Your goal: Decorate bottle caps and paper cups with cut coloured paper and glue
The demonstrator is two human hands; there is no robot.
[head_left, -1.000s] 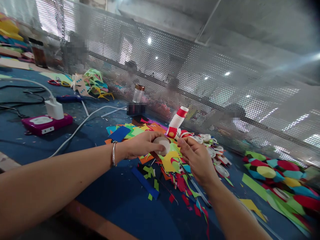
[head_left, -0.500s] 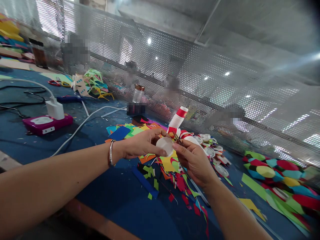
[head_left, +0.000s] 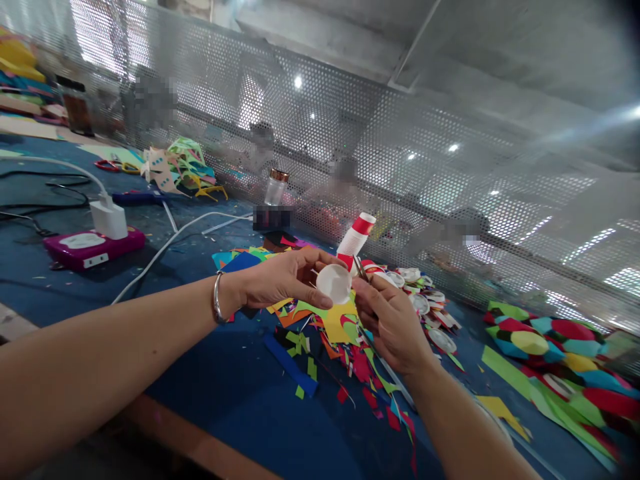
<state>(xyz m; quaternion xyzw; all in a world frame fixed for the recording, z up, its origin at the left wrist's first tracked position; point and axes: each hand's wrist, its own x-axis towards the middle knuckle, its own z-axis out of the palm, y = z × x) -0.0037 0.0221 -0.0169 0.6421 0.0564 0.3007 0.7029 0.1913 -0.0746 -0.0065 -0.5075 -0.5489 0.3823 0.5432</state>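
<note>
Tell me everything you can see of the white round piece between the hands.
The white round piece looks like paper, perhaps a cup's base: a plain, pale disc, its face turned toward the camera. It is held up above the coloured paper scraps. The left hand holds its left side, thumb low and fingers higher; the right hand is at its right edge, contact unclear.

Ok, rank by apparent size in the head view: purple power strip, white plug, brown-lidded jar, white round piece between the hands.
1. Purple power strip
2. White round piece and white plug: too alike to rank
3. Brown-lidded jar
</note>
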